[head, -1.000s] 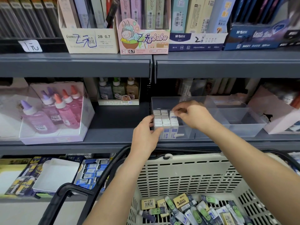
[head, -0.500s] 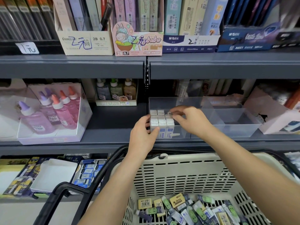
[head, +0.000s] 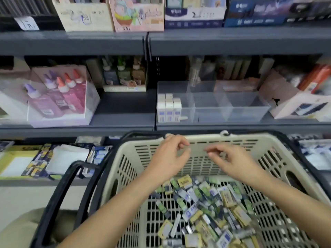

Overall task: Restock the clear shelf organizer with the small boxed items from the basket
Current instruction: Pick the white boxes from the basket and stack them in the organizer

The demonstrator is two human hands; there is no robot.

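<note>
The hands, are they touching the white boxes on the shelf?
Apart. The head view shows left hand and right hand over the basket, clearly below the white boxes.

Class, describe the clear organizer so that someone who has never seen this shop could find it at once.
Start at the grey shelving and take the middle shelf, just above the beige basket. Right of the upright stands the organizer, a low clear tray split by dividers. Unlike its neighbours it is nearly empty: only its left end holds a block of white boxes.
</note>
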